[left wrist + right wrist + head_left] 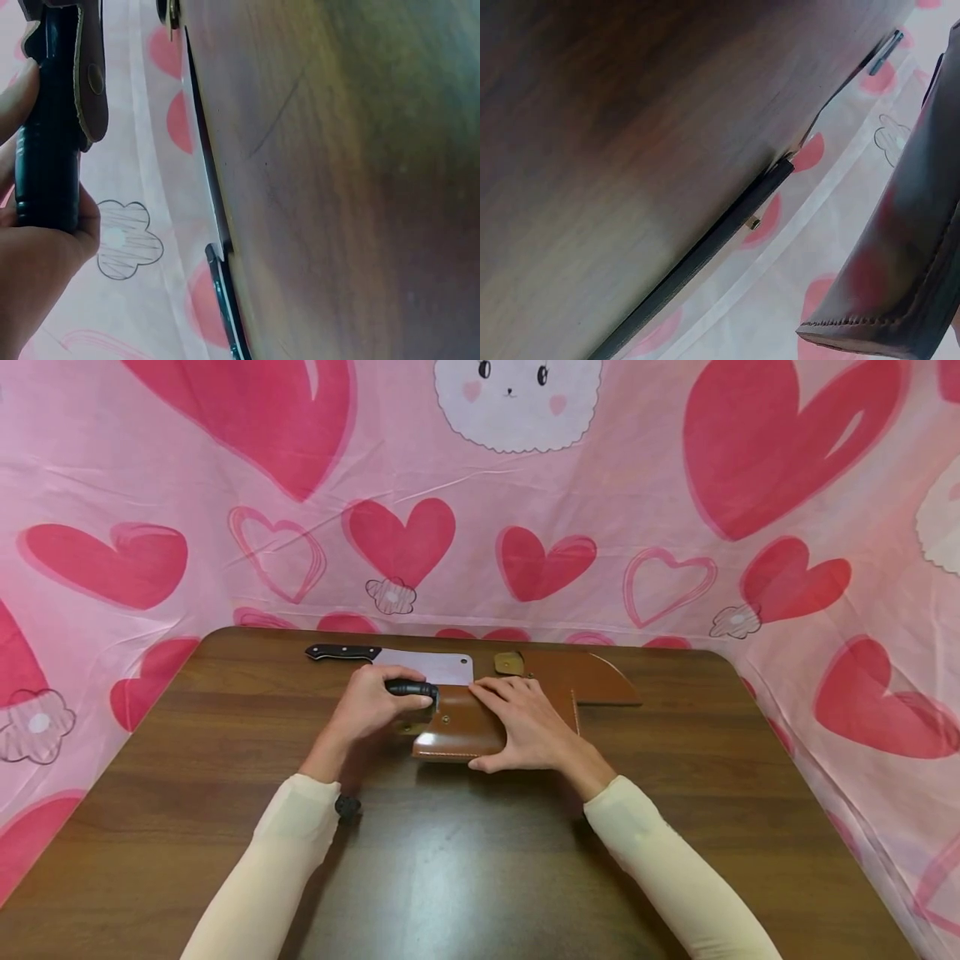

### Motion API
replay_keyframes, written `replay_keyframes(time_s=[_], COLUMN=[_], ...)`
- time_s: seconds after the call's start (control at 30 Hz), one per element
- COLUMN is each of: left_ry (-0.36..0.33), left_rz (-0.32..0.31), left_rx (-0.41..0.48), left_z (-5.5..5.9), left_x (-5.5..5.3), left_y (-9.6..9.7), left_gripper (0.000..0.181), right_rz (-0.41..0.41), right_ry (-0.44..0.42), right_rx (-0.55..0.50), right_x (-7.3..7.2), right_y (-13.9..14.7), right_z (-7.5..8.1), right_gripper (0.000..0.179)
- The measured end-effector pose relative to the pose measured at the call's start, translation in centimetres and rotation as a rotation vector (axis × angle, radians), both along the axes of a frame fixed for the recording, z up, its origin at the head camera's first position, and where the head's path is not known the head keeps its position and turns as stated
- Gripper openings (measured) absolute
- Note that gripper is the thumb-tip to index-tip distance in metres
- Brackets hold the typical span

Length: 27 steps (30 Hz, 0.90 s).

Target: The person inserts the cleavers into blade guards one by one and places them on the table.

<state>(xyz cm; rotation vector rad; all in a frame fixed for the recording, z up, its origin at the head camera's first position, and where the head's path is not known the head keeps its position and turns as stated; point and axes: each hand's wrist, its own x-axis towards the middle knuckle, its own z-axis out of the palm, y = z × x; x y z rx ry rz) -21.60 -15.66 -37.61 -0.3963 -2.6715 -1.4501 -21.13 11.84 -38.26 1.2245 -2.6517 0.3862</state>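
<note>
My left hand grips a thick black knife handle, thumb and fingers wrapped about it in the left wrist view. The handle meets the left end of a brown leather sheath; the blade is hidden. A leather strap with a snap lies along the handle. My right hand holds the sheath from the right, thumb at its near edge, fingers over its top. The right wrist view shows the sheath raised above the table, its stitched edge in sight.
A cleaver with a black riveted handle lies along the table's far edge. Beside it, to the right, lies a second brown leather sheath with a snap strap. Behind the wooden table hangs a pink heart-patterned cloth.
</note>
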Motion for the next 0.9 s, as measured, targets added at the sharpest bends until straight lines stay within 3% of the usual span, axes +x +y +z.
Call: replay_keyframes(time_s=[0.3,0.6,0.9], left_ry=[0.006,-0.055,-0.067], left_rz=[0.014,0.008,-0.047], left_rx=[-0.025,-0.085,-0.127], left_z=[-0.2,-0.8,-1.4], left_x=[0.0,-0.4,-1.1], left_y=[0.4,0.6,0.9], left_gripper=[0.031,0.034,0.028], right_rz=[-0.002,-0.013,-0.036], right_ry=[-0.020,-0.096,-0.152], right_rx=[0.005,0.044,0.119], right_x=[0.0,-0.4,-0.7], right_y=[0.1,0.6,0.6], right_z=[-0.1,-0.6,-1.2], right_gripper=[0.106,0.107,0.108])
